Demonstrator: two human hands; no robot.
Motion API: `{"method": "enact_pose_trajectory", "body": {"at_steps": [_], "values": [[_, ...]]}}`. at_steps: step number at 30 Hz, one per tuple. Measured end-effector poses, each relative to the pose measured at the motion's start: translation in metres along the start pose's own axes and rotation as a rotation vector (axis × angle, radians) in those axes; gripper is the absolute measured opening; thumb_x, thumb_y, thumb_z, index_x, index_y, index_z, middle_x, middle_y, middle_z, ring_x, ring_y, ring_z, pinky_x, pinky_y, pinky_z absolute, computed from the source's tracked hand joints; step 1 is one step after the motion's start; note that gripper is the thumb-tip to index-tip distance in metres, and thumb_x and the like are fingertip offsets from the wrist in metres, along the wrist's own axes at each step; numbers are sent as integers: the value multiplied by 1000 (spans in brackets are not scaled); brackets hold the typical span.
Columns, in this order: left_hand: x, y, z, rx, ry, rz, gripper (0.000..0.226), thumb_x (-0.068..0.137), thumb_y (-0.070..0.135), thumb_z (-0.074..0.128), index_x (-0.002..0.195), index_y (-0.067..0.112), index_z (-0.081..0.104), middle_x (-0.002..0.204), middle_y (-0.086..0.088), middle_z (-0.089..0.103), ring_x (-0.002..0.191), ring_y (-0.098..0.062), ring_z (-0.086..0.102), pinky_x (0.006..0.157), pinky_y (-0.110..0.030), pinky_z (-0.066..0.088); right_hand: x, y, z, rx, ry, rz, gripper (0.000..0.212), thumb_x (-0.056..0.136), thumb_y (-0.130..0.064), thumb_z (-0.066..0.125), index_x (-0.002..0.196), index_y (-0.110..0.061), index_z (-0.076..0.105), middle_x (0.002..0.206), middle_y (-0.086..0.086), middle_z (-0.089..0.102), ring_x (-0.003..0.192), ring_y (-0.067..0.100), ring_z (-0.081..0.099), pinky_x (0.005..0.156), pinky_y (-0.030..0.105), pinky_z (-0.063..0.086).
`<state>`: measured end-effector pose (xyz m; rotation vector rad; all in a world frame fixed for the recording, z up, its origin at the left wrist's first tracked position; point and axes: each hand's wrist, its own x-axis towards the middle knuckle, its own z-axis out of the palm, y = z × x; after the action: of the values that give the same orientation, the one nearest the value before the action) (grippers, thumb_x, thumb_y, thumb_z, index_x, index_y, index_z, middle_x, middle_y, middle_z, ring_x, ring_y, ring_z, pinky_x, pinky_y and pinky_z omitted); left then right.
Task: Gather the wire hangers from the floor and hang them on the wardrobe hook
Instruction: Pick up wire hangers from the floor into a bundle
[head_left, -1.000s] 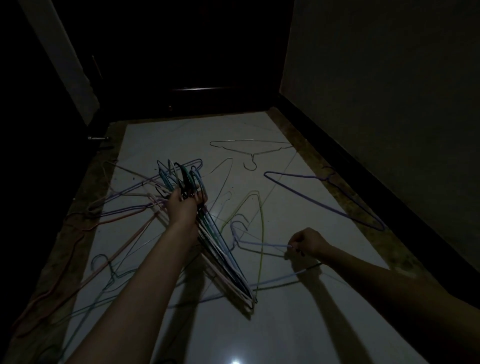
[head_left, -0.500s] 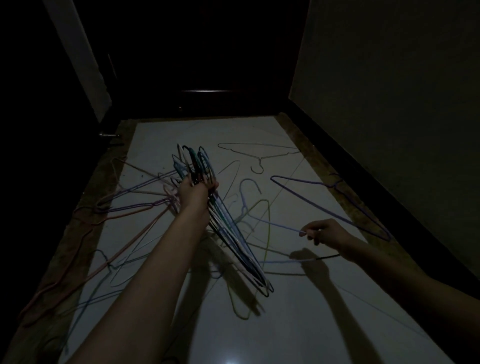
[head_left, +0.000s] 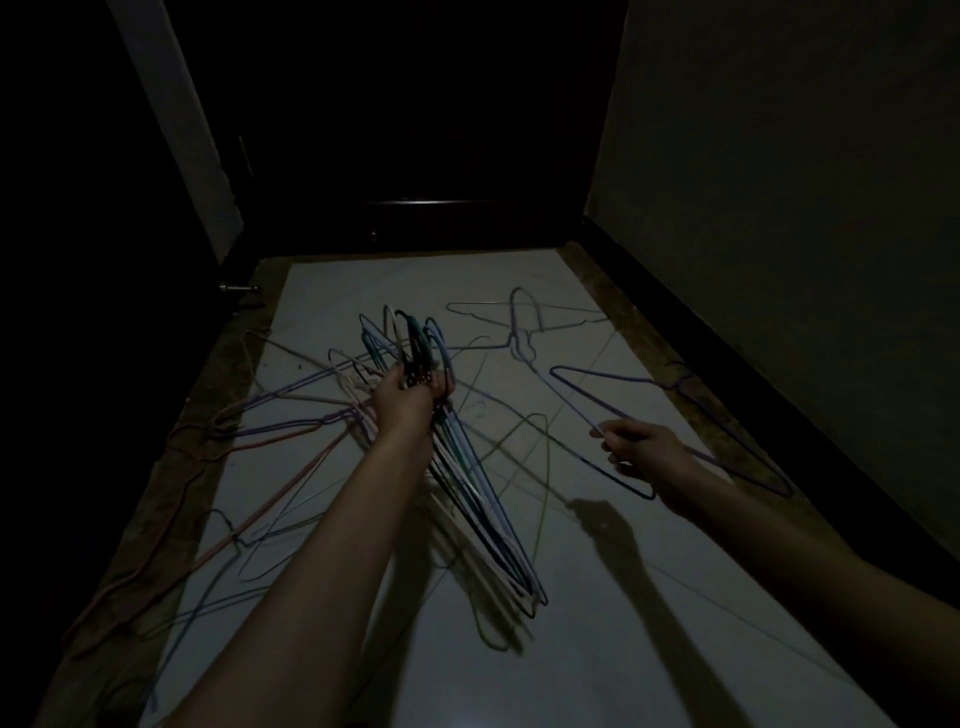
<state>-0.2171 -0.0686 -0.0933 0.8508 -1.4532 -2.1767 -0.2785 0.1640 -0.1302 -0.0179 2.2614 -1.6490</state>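
Observation:
In the dim light my left hand (head_left: 410, 400) grips a bundle of coloured wire hangers (head_left: 483, 509) just below their hooks, which stick up above my fist. The bundle's bodies slant down to the right, above the white floor (head_left: 597, 623). My right hand (head_left: 639, 449) pinches the wire of one lavender hanger (head_left: 512, 317) held off the floor, its hook pointing away from me. Loose on the floor lie a purple hanger (head_left: 613, 376) at the right, a pale one (head_left: 571, 312) further off and a tangle of several hangers (head_left: 291, 415) at the left. No wardrobe hook is in view.
A wall with a dark skirting (head_left: 779, 395) runs along the right. A dark door or cabinet front (head_left: 426, 208) closes the far end. A brown floor border (head_left: 171, 483) edges the left, with a small metal knob (head_left: 236, 287) near the far left corner.
My right hand has lifted the lavender hanger off the floor and moved up and to the right. My left hand has raised the bundle slightly.

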Motion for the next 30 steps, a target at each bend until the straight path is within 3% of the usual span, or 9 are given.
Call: {"method": "enact_pose_trajectory", "body": {"at_steps": [5,9,13,17,20,23,25,27,30], "values": [[2,-6,2,-40,17,-64,20,92,-11,45,95,6,56,96,-18,59,70,-21,56,65,-30,48,-7,-14,21,36,-71,-15,15,95,-3,48,100,-4,62,82,3,57,75,13,54,65,21,48],[6,-11,5,-112,15,-113,36,92,-15,38,122,1,49,80,-13,56,64,-20,54,61,-29,51,-10,-13,35,38,-147,-8,15,95,-6,49,93,-11,62,94,5,57,84,13,55,68,20,50],[7,-12,8,-167,16,-135,46,91,-15,39,133,1,43,104,-22,57,69,-21,56,75,-37,50,-11,-9,42,70,-254,35,14,96,-5,47,99,-7,61,96,5,57,87,14,55,69,20,51],[15,-16,9,-138,-1,-138,48,90,-13,40,134,6,44,123,-18,57,102,-29,59,92,-44,48,-8,-4,39,41,-320,40,16,96,-6,47,93,-12,61,96,4,60,87,14,58,71,22,50],[16,-21,11,-119,-60,-124,47,91,-10,43,135,7,44,127,-17,58,107,-28,59,93,-42,48,-5,2,35,22,-380,58,17,96,-6,48,91,-14,62,94,4,61,86,16,58,71,23,48],[11,-24,17,-104,-76,-82,46,90,-8,49,132,9,45,122,-14,60,105,-28,61,94,-45,48,-2,6,30,-6,-431,64,15,95,-6,48,92,-13,61,89,5,59,83,17,55,74,27,46],[9,-26,23,-126,-83,-64,47,88,-9,53,126,16,43,111,-13,63,93,-26,63,89,-46,49,-1,8,27,-30,-458,75,15,93,-5,49,92,-13,62,87,4,59,82,18,55,76,31,46],[9,-28,27,-134,-102,-57,40,88,-9,52,116,18,44,96,-8,63,80,-19,63,81,-40,51,1,11,24,-58,-488,85,15,93,-5,50,95,-12,62,89,3,60,86,19,56,82,34,47],[13,-34,31,-109,-117,-56,33,90,-7,52,114,16,48,88,-6,62,75,-16,62,74,-34,50,4,16,19,-79,-504,90,15,92,-8,52,101,-11,64,96,3,64,96,21,61,90,35,48]]}}
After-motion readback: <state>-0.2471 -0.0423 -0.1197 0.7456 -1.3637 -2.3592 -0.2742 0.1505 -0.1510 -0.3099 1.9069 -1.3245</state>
